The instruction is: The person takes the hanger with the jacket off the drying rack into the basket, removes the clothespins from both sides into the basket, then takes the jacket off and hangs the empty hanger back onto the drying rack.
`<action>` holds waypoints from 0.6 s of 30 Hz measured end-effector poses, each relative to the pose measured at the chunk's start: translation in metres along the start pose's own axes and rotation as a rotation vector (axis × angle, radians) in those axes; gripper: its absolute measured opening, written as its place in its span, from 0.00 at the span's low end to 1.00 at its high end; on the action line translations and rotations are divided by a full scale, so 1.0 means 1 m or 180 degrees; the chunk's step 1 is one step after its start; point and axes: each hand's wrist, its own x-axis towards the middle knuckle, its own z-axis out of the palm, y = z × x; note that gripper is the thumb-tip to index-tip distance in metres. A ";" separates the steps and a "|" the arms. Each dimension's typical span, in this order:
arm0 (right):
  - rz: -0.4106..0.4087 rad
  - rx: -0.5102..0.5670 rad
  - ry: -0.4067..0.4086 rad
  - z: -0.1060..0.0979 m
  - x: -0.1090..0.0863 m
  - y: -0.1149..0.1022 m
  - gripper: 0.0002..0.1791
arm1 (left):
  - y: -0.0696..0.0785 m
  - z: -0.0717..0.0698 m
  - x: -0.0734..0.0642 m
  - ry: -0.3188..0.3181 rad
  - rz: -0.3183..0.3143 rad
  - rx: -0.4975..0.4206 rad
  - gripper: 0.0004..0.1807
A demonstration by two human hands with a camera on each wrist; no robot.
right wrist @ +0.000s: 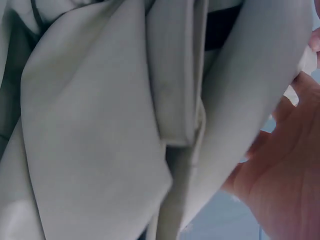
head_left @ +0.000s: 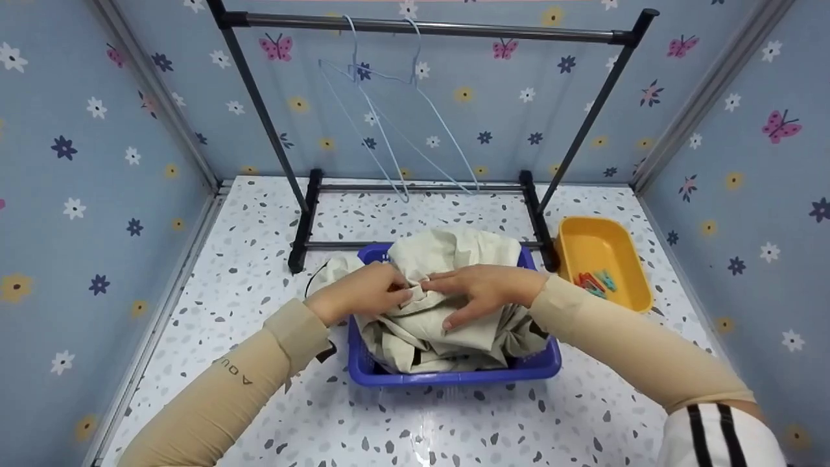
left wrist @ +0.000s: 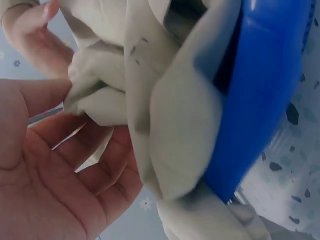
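Note:
A bunched pale beige garment (head_left: 454, 327) fills a blue plastic basket (head_left: 454, 378) on the floor, and some of its cloth spills over the left rim. My left hand (head_left: 363, 290) pinches a gathered fold near the middle of the pile; in the left wrist view, thumb and fingers come round this fold (left wrist: 102, 102). From the right, my right hand (head_left: 489, 290) lies over the cloth, fingers extended and thumb spread apart. Its fingertips are close to the pinched fold. In the right wrist view, loose cloth (right wrist: 95, 130) covers part of the right fingers.
Behind the basket stands a dark metal clothes rack (head_left: 428, 27), its feet close to the basket. Two light blue wire hangers (head_left: 389, 152) hang from the bar. On the right, a yellow tray (head_left: 600, 237) holds several red and teal clothes pegs (head_left: 591, 283). Patterned walls enclose three sides.

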 end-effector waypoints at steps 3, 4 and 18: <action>0.0050 -0.0219 -0.0162 0.005 0.005 -0.004 0.50 | -0.004 -0.008 -0.005 0.0216 -0.0144 0.0085 0.13; 0.0080 -0.0284 -0.0205 0.007 0.006 -0.006 0.49 | -0.006 -0.011 -0.008 0.0294 -0.0258 0.0145 0.15; 0.0052 -0.0056 0.0166 0.013 0.000 -0.001 0.49 | -0.045 -0.028 -0.043 -0.0673 -0.1870 -0.0298 0.47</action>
